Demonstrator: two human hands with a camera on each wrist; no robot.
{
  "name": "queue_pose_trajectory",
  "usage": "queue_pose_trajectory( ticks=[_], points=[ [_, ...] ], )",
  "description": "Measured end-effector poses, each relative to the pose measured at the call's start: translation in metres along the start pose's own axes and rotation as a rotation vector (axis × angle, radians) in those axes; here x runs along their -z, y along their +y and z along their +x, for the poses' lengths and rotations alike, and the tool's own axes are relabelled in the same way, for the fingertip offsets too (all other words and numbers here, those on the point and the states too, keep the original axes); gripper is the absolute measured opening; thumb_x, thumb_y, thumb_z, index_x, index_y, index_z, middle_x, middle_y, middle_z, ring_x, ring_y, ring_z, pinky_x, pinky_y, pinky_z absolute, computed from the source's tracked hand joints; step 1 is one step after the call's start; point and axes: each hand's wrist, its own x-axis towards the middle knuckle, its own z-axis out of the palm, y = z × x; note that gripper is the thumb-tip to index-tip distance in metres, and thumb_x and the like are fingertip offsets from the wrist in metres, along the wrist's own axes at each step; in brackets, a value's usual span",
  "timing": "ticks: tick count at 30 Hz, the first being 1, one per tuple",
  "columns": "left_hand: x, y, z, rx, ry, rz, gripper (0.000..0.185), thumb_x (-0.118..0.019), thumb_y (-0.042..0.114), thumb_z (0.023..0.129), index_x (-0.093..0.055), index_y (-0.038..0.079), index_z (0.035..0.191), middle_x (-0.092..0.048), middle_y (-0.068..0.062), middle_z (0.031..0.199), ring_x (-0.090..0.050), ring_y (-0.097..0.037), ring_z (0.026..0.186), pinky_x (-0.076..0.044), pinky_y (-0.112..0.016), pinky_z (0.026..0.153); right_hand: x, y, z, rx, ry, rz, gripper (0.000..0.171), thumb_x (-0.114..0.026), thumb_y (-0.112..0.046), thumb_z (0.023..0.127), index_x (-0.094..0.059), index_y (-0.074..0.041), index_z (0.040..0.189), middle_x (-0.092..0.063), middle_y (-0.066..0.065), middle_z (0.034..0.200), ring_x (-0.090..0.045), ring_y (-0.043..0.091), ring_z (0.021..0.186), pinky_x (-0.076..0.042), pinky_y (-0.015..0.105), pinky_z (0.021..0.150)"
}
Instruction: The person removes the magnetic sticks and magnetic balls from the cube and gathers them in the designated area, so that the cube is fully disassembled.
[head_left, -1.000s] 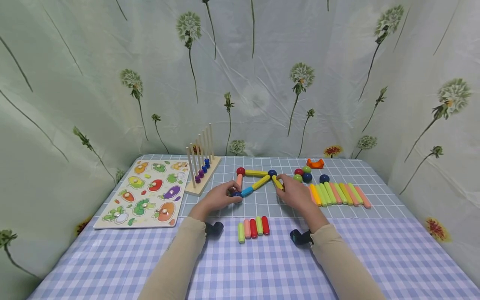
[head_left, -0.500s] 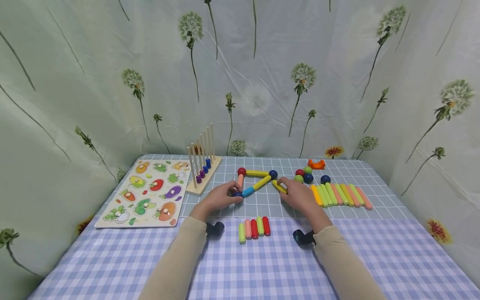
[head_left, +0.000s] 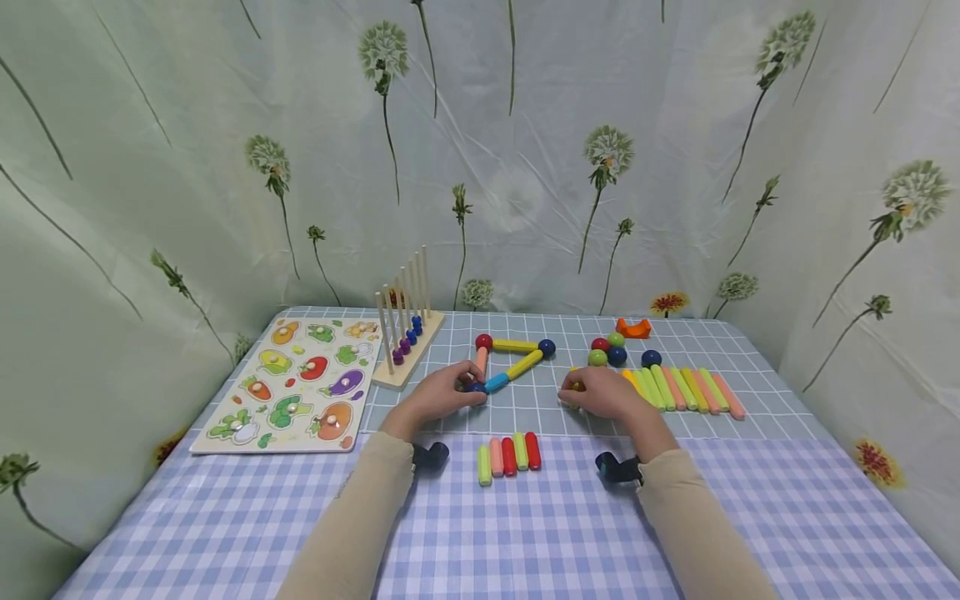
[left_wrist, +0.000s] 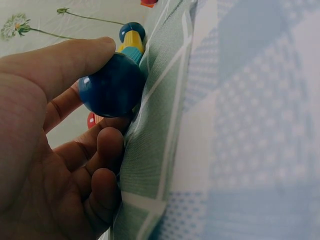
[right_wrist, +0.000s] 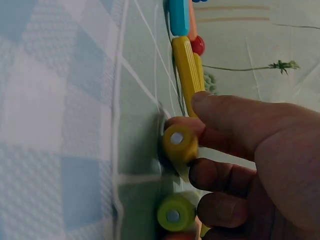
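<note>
A flat figure of magnetic sticks and balls lies mid-table: red ball (head_left: 482, 342), yellow stick (head_left: 514, 345), blue ball (head_left: 547, 347), and a diagonal yellow-and-blue stick (head_left: 513, 371). My left hand (head_left: 467, 392) pinches the dark blue corner ball (left_wrist: 111, 89) between thumb and fingers, against the cloth. To the right, apart from the figure, my right hand (head_left: 576, 392) grips a loose yellow stick (right_wrist: 179, 145) by its end, low on the table. A yellow-green stick (right_wrist: 173, 214) lies just beside it.
A row of coloured sticks (head_left: 682, 387) and several balls (head_left: 609, 350) lie right of my right hand, an orange piece (head_left: 632, 328) behind them. Several short sticks (head_left: 508, 454) sit near the front. A vegetable puzzle board (head_left: 288, 385) and a peg rack (head_left: 403, 321) stand left.
My right hand has pulled the yellow stick off the figure's top-right blue ball and carried it right and nearer, toward the stick row. The left hand has stayed on its ball.
</note>
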Motion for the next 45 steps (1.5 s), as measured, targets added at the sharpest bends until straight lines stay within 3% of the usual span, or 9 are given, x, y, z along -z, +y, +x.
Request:
queue_pose_trajectory(
  ticks=[6,10,18,32,40,45],
  points=[
    [0.0,0.0,-0.001,-0.001,-0.002,0.001,0.023,-0.074,0.037,0.089,-0.063,0.031,0.107,-0.064,0.0,0.111,-0.057,-0.022,0.099,-0.051,-0.039,0.09,0.004,0.008,-0.002,0.005,-0.014,0.028,0.01,-0.069,-0.025,0.093,-0.074,-0.018,0.099,-0.064,0.0,0.09,-0.054,0.018,0.083,-0.049,0.031,0.076],
    [0.0,0.0,-0.001,-0.005,-0.001,0.001,0.023,-0.074,0.037,0.088,-0.063,0.031,0.107,-0.065,0.001,0.111,-0.057,-0.022,0.099,-0.05,-0.039,0.09,0.007,0.009,-0.003,-0.009,0.001,0.039,0.008,-0.071,-0.025,0.092,-0.071,-0.019,0.097,-0.061,0.002,0.089,-0.054,0.019,0.081,-0.047,0.03,0.07],
    [0.001,0.002,0.0,-0.017,-0.005,-0.006,0.022,-0.073,0.037,0.089,-0.063,0.03,0.108,-0.064,0.0,0.112,-0.057,-0.022,0.099,-0.051,-0.04,0.091,0.002,-0.007,0.003,0.046,0.067,0.104,0.019,-0.07,-0.026,0.093,-0.066,-0.019,0.11,-0.062,0.003,0.092,-0.054,0.019,0.08,-0.047,0.029,0.07],
    [0.0,0.002,-0.003,-0.016,-0.002,-0.009,0.021,-0.072,0.037,0.09,-0.062,0.031,0.107,-0.065,0.0,0.113,-0.057,-0.022,0.1,-0.05,-0.043,0.095,-0.018,-0.045,0.033,0.088,-0.012,0.147,0.054,-0.07,-0.023,0.093,-0.051,-0.021,0.143,-0.064,0.005,0.106,-0.055,0.019,0.086,-0.052,0.029,0.077],
    [-0.001,0.002,-0.003,-0.017,-0.003,-0.008,0.021,-0.073,0.037,0.09,-0.062,0.031,0.107,-0.065,0.0,0.113,-0.057,-0.022,0.1,-0.05,-0.044,0.095,-0.021,-0.05,0.044,0.109,-0.031,0.105,0.052,-0.069,-0.02,0.093,-0.055,-0.021,0.143,-0.06,0.005,0.095,-0.053,0.02,0.085,-0.047,0.029,0.073],
    [0.0,0.001,-0.002,-0.022,0.003,-0.007,0.02,-0.073,0.037,0.09,-0.062,0.032,0.106,-0.065,0.001,0.112,-0.057,-0.022,0.1,-0.05,-0.044,0.095,-0.022,-0.053,0.047,0.128,-0.031,0.055,0.043,-0.069,-0.018,0.093,-0.06,-0.02,0.136,-0.063,0.004,0.099,-0.054,0.02,0.088,-0.05,0.033,0.08]
  ],
)
